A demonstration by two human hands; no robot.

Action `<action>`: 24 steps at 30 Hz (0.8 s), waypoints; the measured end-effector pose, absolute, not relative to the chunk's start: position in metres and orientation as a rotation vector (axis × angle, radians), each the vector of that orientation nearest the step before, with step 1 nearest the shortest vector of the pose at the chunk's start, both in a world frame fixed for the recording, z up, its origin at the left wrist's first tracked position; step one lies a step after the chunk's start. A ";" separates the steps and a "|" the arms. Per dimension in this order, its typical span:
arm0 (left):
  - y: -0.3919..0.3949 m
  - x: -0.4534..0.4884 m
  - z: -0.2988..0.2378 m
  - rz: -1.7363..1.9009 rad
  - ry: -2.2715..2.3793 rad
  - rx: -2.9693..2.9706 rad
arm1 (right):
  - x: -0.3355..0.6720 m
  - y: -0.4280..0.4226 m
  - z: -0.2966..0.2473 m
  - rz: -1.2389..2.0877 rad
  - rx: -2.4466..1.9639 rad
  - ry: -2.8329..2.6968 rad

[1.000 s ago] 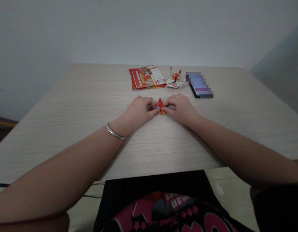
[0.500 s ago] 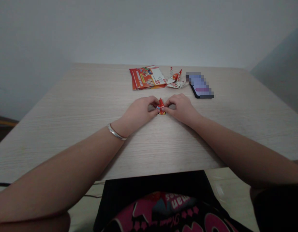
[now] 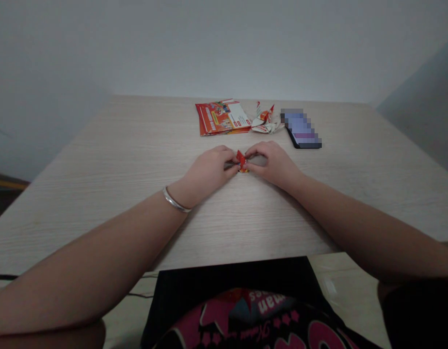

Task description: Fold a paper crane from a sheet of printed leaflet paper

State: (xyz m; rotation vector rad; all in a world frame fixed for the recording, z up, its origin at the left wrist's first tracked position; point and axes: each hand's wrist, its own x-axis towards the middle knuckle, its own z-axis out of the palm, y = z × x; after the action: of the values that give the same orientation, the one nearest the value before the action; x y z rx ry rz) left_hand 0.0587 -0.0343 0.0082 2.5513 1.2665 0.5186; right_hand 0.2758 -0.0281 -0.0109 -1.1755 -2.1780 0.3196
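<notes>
A small red folded paper (image 3: 242,160) with yellow and dark bits at its lower edge is pinched between both hands, just over the table (image 3: 216,228). My left hand (image 3: 215,165), with a silver bangle at the wrist, grips its left side between thumb and fingers. From the right, my right hand (image 3: 271,159) pinches the opposite side the same way. Much of the paper is covered by the fingertips. Beyond the hands sit folded paper cranes (image 3: 265,120), white and red, close together.
A stack of printed red-and-white leaflets (image 3: 218,118) lies behind my left hand, touching or nearly touching the cranes. A phone (image 3: 302,130) with a blurred screen lies right of the cranes. The wall (image 3: 224,53) rises behind the table's far edge.
The fingers have shifted slightly on the red paper, and its upper tip now leans more to the left. A blue-and-white patch on it is no longer visible. Both hands stay in place.
</notes>
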 end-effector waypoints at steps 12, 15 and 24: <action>-0.037 0.055 0.017 0.399 1.214 2.690 | 0.282 -0.025 -0.013 0.225 -1.172 -2.311; -0.035 0.054 0.016 0.392 1.241 2.669 | 0.283 -0.028 -0.010 0.173 -1.178 -2.358; -0.039 0.058 0.021 0.427 1.291 2.606 | 0.280 -0.039 0.010 0.003 -1.240 -2.501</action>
State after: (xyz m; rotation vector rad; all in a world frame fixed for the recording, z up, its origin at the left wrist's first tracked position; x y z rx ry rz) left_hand 0.0577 -0.0392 0.0206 2.6056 1.2909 0.4270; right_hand 0.2804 -0.0390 0.0103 -1.2405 -2.5007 0.0032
